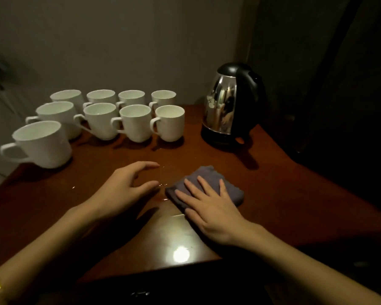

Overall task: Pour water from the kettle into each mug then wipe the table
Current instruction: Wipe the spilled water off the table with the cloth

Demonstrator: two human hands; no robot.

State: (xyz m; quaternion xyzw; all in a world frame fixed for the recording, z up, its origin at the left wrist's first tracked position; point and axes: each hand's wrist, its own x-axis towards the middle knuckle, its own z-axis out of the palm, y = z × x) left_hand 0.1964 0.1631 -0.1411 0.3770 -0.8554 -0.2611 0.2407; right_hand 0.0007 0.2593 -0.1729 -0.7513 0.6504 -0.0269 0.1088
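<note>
The right hand (pixel 209 208) lies spread flat on the cloth (pixel 207 186) at center frame; the left hand (pixel 123 188) hovers loosely curled, empty. A wide sweep could knock the 9 mugs (pixel 132 122) upper left.

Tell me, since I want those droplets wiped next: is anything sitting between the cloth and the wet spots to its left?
Nothing stands on that stretch of table. The right hand lies flat on the grey cloth, and the droplets glint just off its left edge. Only the left hand hovers there, thumb beside them.
</note>
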